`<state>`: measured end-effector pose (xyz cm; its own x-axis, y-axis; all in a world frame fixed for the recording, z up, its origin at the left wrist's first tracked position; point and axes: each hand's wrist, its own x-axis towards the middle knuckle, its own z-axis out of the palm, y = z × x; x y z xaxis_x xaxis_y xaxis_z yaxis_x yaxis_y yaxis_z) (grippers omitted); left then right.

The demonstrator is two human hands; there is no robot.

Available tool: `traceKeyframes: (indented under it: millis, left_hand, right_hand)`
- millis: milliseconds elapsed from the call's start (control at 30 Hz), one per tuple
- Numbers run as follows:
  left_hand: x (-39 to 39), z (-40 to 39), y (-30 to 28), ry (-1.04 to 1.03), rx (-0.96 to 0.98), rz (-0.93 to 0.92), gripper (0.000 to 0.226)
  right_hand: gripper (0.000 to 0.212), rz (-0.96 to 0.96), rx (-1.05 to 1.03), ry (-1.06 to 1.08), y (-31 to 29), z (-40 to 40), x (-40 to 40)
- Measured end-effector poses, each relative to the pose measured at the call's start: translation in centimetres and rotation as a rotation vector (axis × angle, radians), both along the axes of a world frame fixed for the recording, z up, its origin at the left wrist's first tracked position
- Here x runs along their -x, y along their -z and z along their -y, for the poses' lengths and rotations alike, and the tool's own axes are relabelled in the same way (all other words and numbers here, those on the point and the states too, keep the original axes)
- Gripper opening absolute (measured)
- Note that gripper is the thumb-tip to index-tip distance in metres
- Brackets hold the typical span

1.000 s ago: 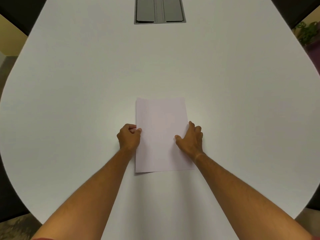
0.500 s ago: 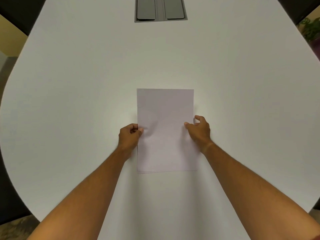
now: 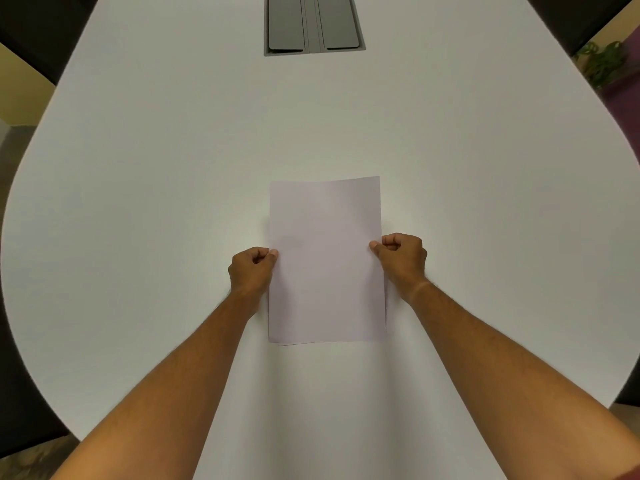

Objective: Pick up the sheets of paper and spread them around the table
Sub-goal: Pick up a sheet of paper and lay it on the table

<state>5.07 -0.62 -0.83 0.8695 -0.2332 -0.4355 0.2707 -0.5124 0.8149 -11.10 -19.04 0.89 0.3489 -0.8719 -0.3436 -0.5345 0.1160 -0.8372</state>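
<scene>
Two bare forearms reach in from 5 and 7 o'clock over the white table (image 3: 138,202). The left hand (image 3: 251,270) pinches the left edge of the sheets of paper (image 3: 327,261), thumb on top; the right hand (image 3: 403,259) pinches the right edge likewise. The stack sits at table centre (a lower sheet peeks out at its near edge). At 12 o'clock, far off, lies a grey cable hatch (image 3: 313,24).
</scene>
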Motion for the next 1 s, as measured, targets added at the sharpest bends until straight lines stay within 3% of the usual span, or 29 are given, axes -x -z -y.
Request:
traceKeyframes:
  millis: [533, 800, 1000]
  left_hand:
    - [2.4, 1.0, -5.9, 0.157, 0.195, -0.001, 0.01]
    - [7.3, 3.0, -9.2, 0.19, 0.246, 0.02, 0.009]
    - [13.9, 4.9, -11.0, 0.193, 0.297, 0.044, 0.007]
  right_hand:
    - [0.01, 0.165, 0.025, 0.067, -5.9, -0.1, 6.3]
    - [0.005, 0.248, -0.049, 0.045, -8.6, 2.5, 13.2]
    - [0.016, 0.273, -0.068, 0.019, -9.7, 5.6, 19.8]
